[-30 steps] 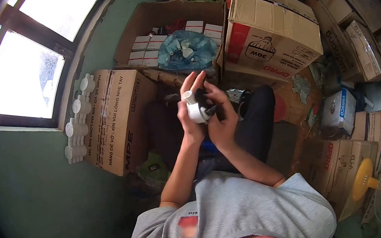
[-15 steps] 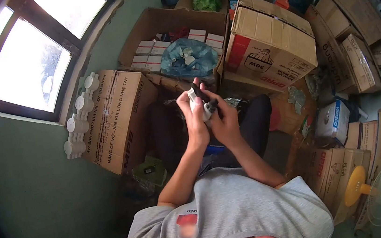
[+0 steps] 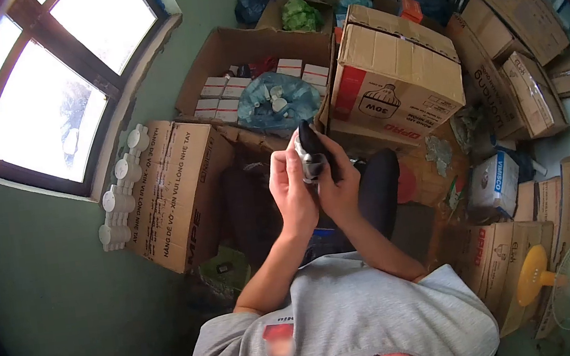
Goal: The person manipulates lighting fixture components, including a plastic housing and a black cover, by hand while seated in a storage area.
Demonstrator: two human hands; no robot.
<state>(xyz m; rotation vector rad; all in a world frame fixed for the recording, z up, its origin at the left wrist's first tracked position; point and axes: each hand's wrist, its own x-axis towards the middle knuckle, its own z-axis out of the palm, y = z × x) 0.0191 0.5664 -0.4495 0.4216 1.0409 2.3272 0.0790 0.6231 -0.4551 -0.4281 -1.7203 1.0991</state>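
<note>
Both hands meet in front of my lap around a small black and silvery-white device (image 3: 311, 163), whose kind I cannot make out. My left hand (image 3: 292, 190) is closed on its left side, with the fingers bent around it. From the right, my right hand (image 3: 340, 184) grips the same piece, thumb toward the lower part. A black, pointed part rises above the fingers, and a shiny light part shows between the thumbs. Just beyond the hands, an open carton (image 3: 213, 40) holds small white boxes (image 3: 225, 95) and a blue plastic bag (image 3: 274, 114) containing white pieces.
White round fittings (image 3: 118, 198) stand in stacks along a carton (image 3: 170, 191) on the left, under a window (image 3: 37, 101). A big bulb carton (image 3: 396, 74) sits ahead to the right. More cartons (image 3: 494, 252) and a yellow-and-clear fan-like object (image 3: 538, 274) line the right side.
The device has turned in my hands: its white side faced up before, and now the black pointed part shows. Both hands stay around it. The camera view has shifted slightly.
</note>
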